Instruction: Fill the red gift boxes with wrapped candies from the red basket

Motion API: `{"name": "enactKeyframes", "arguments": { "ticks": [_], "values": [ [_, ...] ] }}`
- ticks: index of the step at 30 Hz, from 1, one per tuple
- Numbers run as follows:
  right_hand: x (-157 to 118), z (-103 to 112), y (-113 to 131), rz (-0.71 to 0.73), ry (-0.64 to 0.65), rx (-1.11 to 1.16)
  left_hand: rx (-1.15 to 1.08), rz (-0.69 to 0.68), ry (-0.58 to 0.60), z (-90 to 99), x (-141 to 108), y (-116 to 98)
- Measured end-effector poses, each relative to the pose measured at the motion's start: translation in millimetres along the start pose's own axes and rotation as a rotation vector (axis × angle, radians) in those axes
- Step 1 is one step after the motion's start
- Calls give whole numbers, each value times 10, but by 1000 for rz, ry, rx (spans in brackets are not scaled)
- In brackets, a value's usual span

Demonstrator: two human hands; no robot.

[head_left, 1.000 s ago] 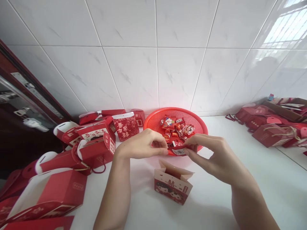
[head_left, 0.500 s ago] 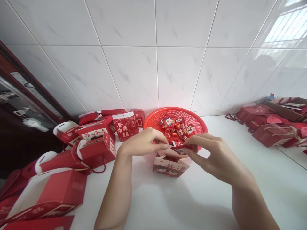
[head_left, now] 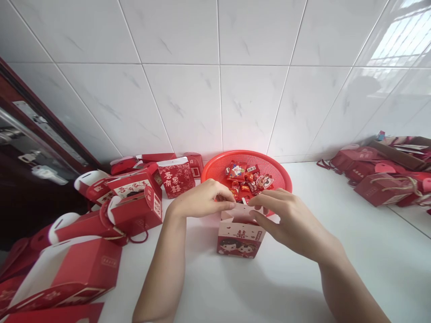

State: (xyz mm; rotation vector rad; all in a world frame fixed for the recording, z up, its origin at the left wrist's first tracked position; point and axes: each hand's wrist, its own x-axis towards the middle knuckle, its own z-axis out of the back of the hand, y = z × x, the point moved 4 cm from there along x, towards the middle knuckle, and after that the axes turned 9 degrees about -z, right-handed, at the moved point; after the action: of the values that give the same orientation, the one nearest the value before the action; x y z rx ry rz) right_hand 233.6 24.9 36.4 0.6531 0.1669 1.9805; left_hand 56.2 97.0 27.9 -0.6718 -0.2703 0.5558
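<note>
Two hands work at the top of a small paper gift box (head_left: 239, 237), which stands upright on a white counter (head_left: 289, 287), printed with a cartoon couple and just in front of a red plastic basket (head_left: 247, 158). The left hand (head_left: 202, 199) has its fingers curled together, their tips (head_left: 232, 205) at the box's open flaps; whether they pinch a flap, I cannot tell. The right hand (head_left: 286, 220) holds its fingers apart over the box, with the thumb near its side. Both hands and the box block the basket's near rim, and wrapped candies (head_left: 240, 178) lie heaped inside it. Red gift boxes (head_left: 134, 208) crowd the counter's left side, some with string handles, beside a dark door with a metal lock plate (head_left: 35, 148). More red boxes (head_left: 380, 188) sit to the right, near a brown carton (head_left: 400, 153), all against a white tiled wall (head_left: 178, 107).
</note>
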Motion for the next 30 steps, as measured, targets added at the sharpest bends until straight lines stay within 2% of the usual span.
{"name": "enactKeyframes", "arguments": {
  "ticks": [7, 13, 16, 19, 23, 26, 30],
  "values": [
    [4, 24, -44, -37, 14, -6, 12, 27, -6, 5, 3, 19],
    [0, 50, -170, -137, 123, -46, 57, 48, -25, 13, 9, 32],
    [7, 69, -238, -143, 132, -56, 79, 47, -37, 21, 0, 51],
    [29, 29, -291, -148, 172, -65, 73, 43, -54, 37, -29, 54],
    [91, -97, -289, -132, 292, -54, 34, 34, -80, 76, -72, 26],
    [157, -166, -269, -127, 360, -28, 42, 27, -119, 114, -91, 4],
    [201, -167, -275, -122, 385, 102, 44, -19, -224, 153, -93, -41]
  ]
}}
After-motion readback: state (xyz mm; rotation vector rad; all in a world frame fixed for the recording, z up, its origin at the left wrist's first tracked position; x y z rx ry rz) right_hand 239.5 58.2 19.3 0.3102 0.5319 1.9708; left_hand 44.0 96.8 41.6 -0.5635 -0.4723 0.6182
